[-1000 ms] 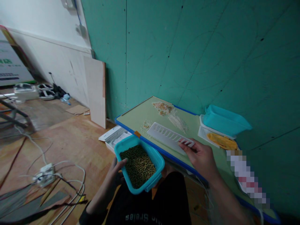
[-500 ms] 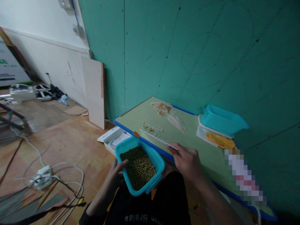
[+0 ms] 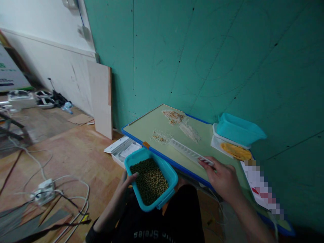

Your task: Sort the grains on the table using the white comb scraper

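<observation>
My left hand (image 3: 126, 185) grips the near left side of a teal plastic box (image 3: 169, 171) full of green beans (image 3: 150, 180), held just below the table's front edge. My right hand (image 3: 222, 176) is closed on one end of a long white slotted plastic strip (image 3: 187, 152) that lies tilted on the green table (image 3: 149, 125). Beyond the strip lie a small scatter of mixed grains (image 3: 161, 136), a heap of tan beans (image 3: 174, 116) and a streak of white rice (image 3: 190, 131).
At the table's right stand an empty teal box (image 3: 239, 130) on a white tray (image 3: 215, 141) and a yellow item (image 3: 235, 152). A blue rim (image 3: 162, 154) edges the table. White boxes (image 3: 121, 146) lie on the floor below; cables and a power strip (image 3: 43, 192) lie left.
My right hand turned the white strip on edge and swept it back toward the table's front, then laid it out again further right. The box of green beans stayed put.
</observation>
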`<state>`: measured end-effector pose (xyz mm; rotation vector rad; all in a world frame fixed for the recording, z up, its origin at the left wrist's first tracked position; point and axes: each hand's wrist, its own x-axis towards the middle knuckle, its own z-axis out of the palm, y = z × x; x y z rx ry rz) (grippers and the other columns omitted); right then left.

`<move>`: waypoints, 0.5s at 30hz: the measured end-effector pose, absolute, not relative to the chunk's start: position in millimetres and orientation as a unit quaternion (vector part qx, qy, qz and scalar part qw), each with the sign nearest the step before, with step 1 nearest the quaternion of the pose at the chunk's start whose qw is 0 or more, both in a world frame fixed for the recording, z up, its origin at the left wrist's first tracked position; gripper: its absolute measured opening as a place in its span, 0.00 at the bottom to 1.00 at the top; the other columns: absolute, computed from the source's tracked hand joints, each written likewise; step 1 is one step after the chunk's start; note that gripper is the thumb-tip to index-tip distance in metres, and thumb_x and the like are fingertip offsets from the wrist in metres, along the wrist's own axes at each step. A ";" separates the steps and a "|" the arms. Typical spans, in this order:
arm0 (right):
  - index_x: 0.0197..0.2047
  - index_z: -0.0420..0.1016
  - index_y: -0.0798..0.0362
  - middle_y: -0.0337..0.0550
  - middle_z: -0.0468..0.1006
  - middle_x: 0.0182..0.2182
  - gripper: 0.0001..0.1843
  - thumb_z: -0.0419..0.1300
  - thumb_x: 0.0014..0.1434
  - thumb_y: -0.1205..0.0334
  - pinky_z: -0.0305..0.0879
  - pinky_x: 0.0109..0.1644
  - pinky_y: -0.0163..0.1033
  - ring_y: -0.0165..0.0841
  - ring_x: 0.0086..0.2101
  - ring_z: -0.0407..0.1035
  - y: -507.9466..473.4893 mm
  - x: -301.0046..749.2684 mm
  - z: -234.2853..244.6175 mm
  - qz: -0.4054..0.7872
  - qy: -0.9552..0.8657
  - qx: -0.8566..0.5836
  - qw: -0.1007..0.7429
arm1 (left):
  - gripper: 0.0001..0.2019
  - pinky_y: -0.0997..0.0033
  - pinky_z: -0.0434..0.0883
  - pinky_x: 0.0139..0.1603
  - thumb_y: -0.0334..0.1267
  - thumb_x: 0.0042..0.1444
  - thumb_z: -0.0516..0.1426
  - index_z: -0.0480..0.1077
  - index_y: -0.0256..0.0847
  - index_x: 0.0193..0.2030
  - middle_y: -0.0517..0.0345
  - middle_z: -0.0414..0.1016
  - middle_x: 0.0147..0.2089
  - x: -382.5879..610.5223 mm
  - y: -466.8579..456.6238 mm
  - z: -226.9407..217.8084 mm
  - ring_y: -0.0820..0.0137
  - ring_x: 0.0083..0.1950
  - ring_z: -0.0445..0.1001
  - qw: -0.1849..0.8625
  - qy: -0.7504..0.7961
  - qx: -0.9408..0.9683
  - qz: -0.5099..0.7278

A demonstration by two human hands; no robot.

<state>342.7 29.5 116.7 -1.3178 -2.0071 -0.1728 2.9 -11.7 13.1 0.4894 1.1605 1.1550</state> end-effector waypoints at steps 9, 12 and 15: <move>0.44 0.87 0.50 0.46 0.88 0.27 0.19 0.55 0.78 0.57 0.62 0.29 0.38 0.37 0.24 0.81 55.2 310.1 115.6 -0.132 -0.786 -0.510 0.323 | 0.40 0.54 0.89 0.45 0.51 0.61 0.71 0.64 0.49 0.76 0.45 0.88 0.61 2.3 -9.0 5.7 0.48 0.52 0.91 0.663 0.502 0.215 0.512; 0.44 0.87 0.50 0.46 0.88 0.27 0.16 0.56 0.76 0.59 0.61 0.30 0.38 0.38 0.25 0.81 69.4 298.2 119.0 -0.136 -0.792 -0.520 0.289 | 0.43 0.52 0.89 0.47 0.53 0.59 0.72 0.63 0.47 0.77 0.42 0.86 0.64 -0.6 -5.4 -3.0 0.47 0.52 0.90 0.666 0.502 0.209 0.511; 0.46 0.87 0.49 0.45 0.87 0.27 0.14 0.58 0.75 0.62 0.59 0.30 0.38 0.38 0.25 0.80 84.5 280.9 126.8 -0.137 -0.792 -0.538 0.253 | 0.50 0.53 0.89 0.48 0.56 0.55 0.75 0.60 0.49 0.80 0.40 0.85 0.67 -6.5 0.6 -17.3 0.45 0.55 0.90 0.673 0.506 0.204 0.499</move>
